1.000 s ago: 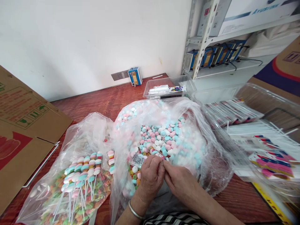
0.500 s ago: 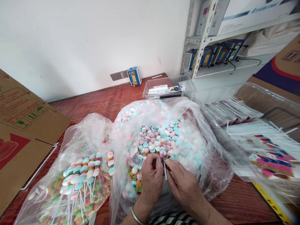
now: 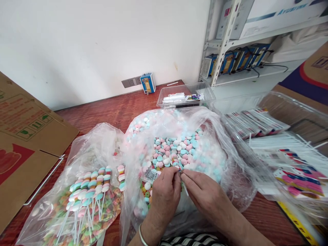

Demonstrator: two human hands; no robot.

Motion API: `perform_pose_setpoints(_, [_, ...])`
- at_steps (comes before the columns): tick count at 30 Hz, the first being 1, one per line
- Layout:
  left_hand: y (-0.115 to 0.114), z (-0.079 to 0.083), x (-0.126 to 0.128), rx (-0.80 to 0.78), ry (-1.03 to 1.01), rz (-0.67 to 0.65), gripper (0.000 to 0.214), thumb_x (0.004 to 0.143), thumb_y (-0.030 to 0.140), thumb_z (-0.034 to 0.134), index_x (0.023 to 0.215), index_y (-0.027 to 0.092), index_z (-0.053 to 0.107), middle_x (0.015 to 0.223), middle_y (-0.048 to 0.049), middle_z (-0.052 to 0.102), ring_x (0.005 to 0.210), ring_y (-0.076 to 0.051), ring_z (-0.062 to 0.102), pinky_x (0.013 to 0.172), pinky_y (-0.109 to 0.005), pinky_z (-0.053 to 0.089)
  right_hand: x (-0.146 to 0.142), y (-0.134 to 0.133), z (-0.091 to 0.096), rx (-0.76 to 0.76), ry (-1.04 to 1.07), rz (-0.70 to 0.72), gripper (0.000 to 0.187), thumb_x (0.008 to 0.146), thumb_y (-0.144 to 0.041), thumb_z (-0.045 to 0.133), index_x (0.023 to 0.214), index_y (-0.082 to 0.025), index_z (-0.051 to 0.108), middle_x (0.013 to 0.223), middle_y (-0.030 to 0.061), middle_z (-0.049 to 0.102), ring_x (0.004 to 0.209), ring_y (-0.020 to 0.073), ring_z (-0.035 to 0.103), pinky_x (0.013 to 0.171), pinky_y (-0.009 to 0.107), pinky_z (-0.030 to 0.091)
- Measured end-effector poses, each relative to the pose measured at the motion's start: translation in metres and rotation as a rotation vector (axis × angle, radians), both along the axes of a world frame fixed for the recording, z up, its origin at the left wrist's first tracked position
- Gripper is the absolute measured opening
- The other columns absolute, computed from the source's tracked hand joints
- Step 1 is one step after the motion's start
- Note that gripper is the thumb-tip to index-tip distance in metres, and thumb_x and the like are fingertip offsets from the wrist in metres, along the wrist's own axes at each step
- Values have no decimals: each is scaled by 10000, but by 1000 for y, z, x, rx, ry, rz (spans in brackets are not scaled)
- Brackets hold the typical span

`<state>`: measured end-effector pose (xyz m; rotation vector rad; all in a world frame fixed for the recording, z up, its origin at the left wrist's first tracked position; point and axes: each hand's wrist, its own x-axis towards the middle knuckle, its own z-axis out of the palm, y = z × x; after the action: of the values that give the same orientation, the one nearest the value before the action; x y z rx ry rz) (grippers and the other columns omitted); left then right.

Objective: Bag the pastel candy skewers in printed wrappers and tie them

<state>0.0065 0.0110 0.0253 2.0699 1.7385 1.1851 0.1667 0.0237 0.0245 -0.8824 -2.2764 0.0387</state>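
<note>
I had bare left hand (image 3: 166,194) and bare right hand (image 3: 206,193) pinching a slim white-sticked candy skewer (image 3: 185,189), lower centre. Pink, white, blue round candies (image 3: 175,148) filled the clear plastic bag (image 3: 164,129) mid-frame.

Multicoloured candy skewer on a thin white stick (image 3: 185,189): middle hidden by the bare left hand (image 3: 166,194) and bare right hand (image 3: 206,193) pinching it
Small white label with black code (image 3: 150,175): print too fine to read
Large clear plastic bag (image 3: 239,182): cloudy folds blur the pink, white and blue candies (image 3: 208,164) on its right
Silver-coloured bangle (image 3: 141,235): cut off by the near edge
Black-and-white striped cloth (image 3: 192,240): cut off there too
Brown cardboard carton (image 3: 25,119): runs past the left edge
Clear plastic tray (image 3: 294,101): cut off by the right edge, near corner blurred
Yellow strip with black marks (image 3: 294,220): too blurred to read
</note>
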Motion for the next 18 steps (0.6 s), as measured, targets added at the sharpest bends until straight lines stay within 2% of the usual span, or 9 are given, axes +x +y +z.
perform_pose_setpoints(3, [-1, -3, 6, -26, -78, 8, 124, 934, 168, 495, 1007, 190, 593, 836, -31, 687, 699, -140, 652, 633, -248, 505, -3, -7, -3, -102, 6, -103, 396, 924, -93, 391, 1268, -108, 587, 1224, 181, 666, 1080, 247, 669, 869, 392, 604])
perform_pose_setpoints(6, [-2, -5, 10, -27, -103, 5, 131, 937, 166, 479, 1012, 197, 582, 812, -20, 680, 673, -137, 642, 624, -251, 503, -5, -13, -5, -228, 18, -127, 483, 877, -57, 378, 1327, -119, 543, 1319, 175, 618, 1201, 244, 614, 956, 400, 565])
perform_pose_setpoints(8, [-3, -7, 11, 4, -106, -8, 144, 935, 152, 472, 1026, 199, 574, 820, -21, 673, 699, -140, 642, 644, -255, 505, -7, -14, -5, -310, 27, -121, 502, 853, -45, 381, 1326, -120, 534, 1319, 169, 621, 1209, 243, 610, 959, 397, 560])
perform_pose_setpoints(12, [-3, -17, 11, 142, -82, -60, 149, 914, 122, 483, 1006, 199, 570, 812, -28, 663, 716, -146, 639, 654, -259, 504, -11, -11, -6, -498, 44, -108, 391, 866, -64, 401, 1192, -143, 603, 1127, 132, 716, 1012, 252, 710, 822, 377, 603])
perform_pose_setpoints(15, [-3, -24, 13, 189, -82, -45, 161, 907, 104, 486, 1008, 201, 564, 828, -36, 669, 739, -151, 645, 662, -261, 508, -15, -8, -10, -586, 39, -125, 320, 896, -99, 426, 1132, -160, 633, 989, 107, 746, 857, 267, 740, 720, 374, 602])
perform_pose_setpoints(18, [-4, -26, 14, 197, -108, 7, 144, 899, 98, 503, 981, 198, 567, 801, -25, 660, 705, -136, 638, 645, -245, 507, -15, -6, -12, -611, 94, -86, 341, 905, -111, 417, 1173, -157, 623, 987, 111, 741, 879, 268, 735, 735, 371, 594])
